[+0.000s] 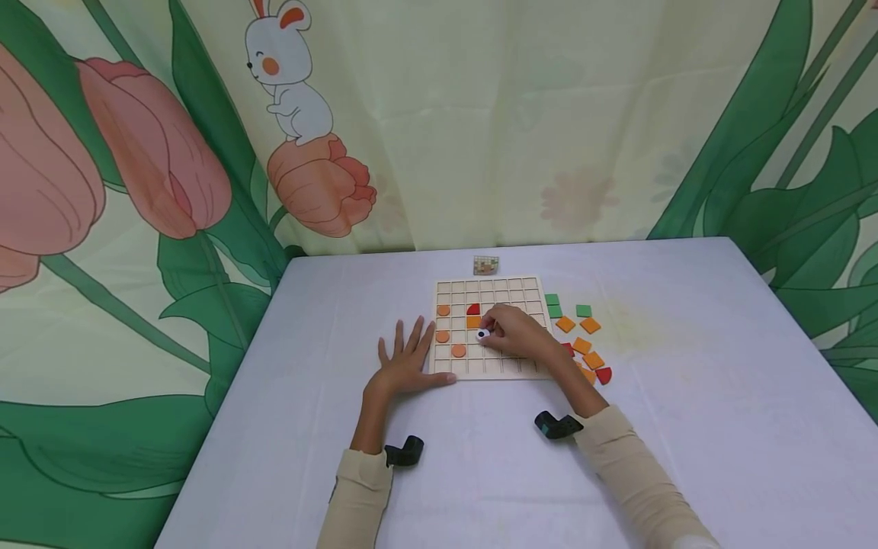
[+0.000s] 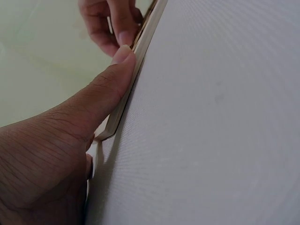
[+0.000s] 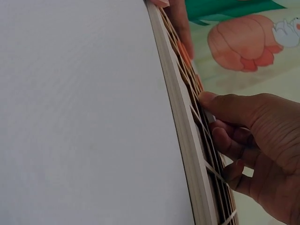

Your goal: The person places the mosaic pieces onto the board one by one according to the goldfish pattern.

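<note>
A pale wooden grid board point(image 1: 504, 367) lies on the table. My left hand point(image 1: 401, 370) is spread flat at its left side, the thumb resting on the near corner; the left wrist view shows that thumb point(image 2: 105, 89) along the rim. With thumb and fingertips my right hand point(image 1: 514, 332) pinches a small white round piece with a dark spot point(image 1: 482, 334), low over the middle cells. Just behind it sit an orange square point(image 1: 473, 322) and a red quarter-circle point(image 1: 473, 309). Orange discs point(image 1: 459, 350) occupy cells at the left. The right forearm hides part of the board.
Loose orange squares point(image 1: 590, 325), green squares point(image 1: 552, 311) and red quarter-circles point(image 1: 604, 375) lie right of the board, some partly behind the right forearm. A small patterned card point(image 1: 485, 265) is beyond the far edge. A printed curtain point(image 1: 466, 137) hangs behind the table.
</note>
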Demonstrator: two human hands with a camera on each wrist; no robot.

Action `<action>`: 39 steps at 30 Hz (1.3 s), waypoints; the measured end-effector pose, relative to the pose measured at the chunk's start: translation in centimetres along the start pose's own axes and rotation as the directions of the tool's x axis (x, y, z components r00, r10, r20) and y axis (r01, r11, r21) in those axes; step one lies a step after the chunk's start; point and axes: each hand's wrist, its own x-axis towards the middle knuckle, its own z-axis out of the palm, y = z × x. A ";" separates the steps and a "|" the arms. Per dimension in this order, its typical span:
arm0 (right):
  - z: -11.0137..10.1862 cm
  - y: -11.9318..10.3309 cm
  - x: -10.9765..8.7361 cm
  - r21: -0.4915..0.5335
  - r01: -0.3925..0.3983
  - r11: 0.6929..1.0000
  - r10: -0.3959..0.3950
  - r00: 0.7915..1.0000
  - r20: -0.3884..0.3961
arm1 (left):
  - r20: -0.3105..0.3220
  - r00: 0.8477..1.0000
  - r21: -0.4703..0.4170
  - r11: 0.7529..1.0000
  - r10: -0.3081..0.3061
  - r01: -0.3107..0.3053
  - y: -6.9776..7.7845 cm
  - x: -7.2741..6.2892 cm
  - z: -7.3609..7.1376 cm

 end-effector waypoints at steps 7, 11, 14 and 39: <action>1.1 -0.7 0.5 -0.003 -0.010 1.000 0.010 1.000 -0.028 | 0.002 1.000 0.008 1.000 0.003 -0.003 0.0 0.1 0.2; 1.4 -0.8 0.6 -0.015 -0.026 1.000 0.025 0.999 -0.038 | -0.004 1.000 0.003 1.000 0.002 -0.002 0.0 0.0 0.2; 1.5 -0.8 0.7 -0.023 -0.034 0.999 0.033 0.999 -0.043 | -0.006 1.000 0.015 1.000 0.003 -0.003 -0.1 0.0 0.2; 1.3 -0.5 0.7 0.015 -0.014 1.000 0.014 0.999 -0.045 | 0.000 1.000 0.016 1.000 0.000 0.000 0.0 0.0 0.0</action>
